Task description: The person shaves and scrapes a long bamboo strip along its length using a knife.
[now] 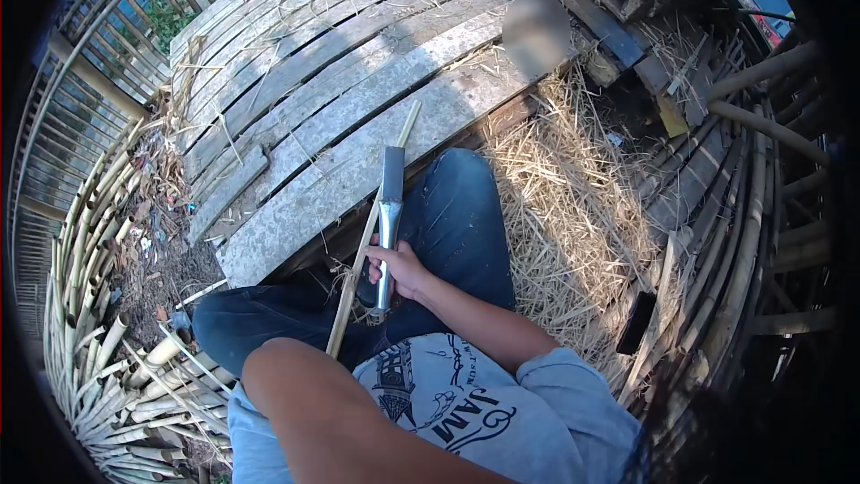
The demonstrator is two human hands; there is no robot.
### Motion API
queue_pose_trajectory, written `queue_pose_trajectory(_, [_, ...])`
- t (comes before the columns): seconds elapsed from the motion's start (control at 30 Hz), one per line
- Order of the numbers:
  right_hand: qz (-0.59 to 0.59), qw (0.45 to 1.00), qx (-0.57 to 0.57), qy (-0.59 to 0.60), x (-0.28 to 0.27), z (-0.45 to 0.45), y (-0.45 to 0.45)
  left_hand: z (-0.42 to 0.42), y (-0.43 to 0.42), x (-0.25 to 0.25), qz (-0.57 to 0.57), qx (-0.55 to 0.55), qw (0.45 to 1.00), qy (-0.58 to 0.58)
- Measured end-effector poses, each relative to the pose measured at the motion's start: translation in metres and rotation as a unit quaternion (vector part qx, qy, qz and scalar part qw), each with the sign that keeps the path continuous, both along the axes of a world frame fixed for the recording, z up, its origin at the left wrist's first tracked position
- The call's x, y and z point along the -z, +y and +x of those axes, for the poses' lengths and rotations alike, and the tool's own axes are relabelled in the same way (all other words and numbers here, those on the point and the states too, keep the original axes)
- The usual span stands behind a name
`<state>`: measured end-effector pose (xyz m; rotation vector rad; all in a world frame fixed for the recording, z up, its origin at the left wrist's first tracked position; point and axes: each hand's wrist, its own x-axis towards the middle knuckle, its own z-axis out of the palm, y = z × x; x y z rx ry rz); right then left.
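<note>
My right hand is closed around the shiny metal handle of a knife, whose short, wide grey blade points away from me. A long, pale bamboo strip slants from my lap up over the plank edge, passing behind the blade. My right fingertips lie against or close beside the strip; whether they also grip it I cannot tell. My bent left arm crosses the lower part of the view, and its hand is outside the picture.
A platform of weathered planks lies in front of me. Straw-like shavings cover the ground at right, near a dark phone-like object. Bundled bamboo poles lie at left, below a bamboo fence. Stacked timber stands at back right.
</note>
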<state>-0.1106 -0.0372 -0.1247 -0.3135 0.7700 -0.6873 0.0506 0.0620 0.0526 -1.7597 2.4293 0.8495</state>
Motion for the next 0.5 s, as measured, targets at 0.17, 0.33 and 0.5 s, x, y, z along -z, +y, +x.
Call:
queue_pose_trajectory(0.17, [0.003,1.000,0.005,0.006,0.004,0.004,-0.002,0.001,-0.004,-0.002,-0.002,-0.001,1.000,-0.013])
queue_pose_trajectory(0.33, [0.013,1.000,0.013,0.022,0.005,0.009,0.006,0.002,0.002,-0.010,0.017,0.002,1.000,-0.004])
queue_pose_trajectory(0.5, [0.030,0.999,0.003,-0.018,0.010,0.014,0.005,-0.003,-0.007,-0.022,0.023,0.024,0.999,-0.016])
